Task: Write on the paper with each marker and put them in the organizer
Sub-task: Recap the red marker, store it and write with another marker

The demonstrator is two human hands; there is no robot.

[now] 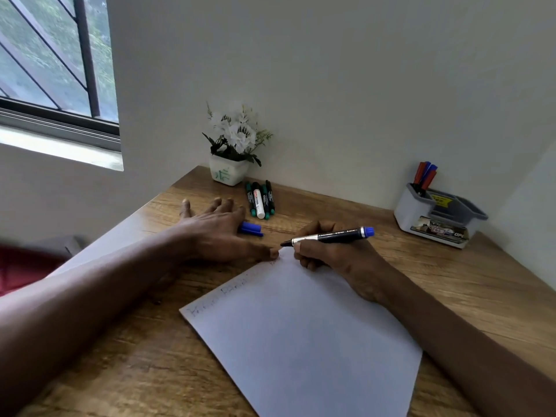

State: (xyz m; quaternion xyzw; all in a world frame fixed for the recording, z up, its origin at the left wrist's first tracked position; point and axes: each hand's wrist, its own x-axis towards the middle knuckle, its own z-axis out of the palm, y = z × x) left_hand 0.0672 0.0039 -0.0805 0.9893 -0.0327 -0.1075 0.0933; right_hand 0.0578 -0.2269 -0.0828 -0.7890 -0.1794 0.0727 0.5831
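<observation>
A white sheet of paper [301, 341] lies angled on the wooden tabletop [451, 281], with faint writing along its left edge. At the paper's far corner the right hand [334, 254] rests on the sheet, its fingers [301, 246] clenched around an uncapped blue marker [331, 236] whose tip points left just above the corner. The left hand [216, 230] lies flat and released beside it, thumb touching the paper's corner. A blue cap [251, 228] sits just beyond that hand. Farther back, a cluster of markers [261, 200] lies near a white flower pot [230, 173]. At the far right, a grey organizer [436, 215] holds red and blue markers [424, 176].
</observation>
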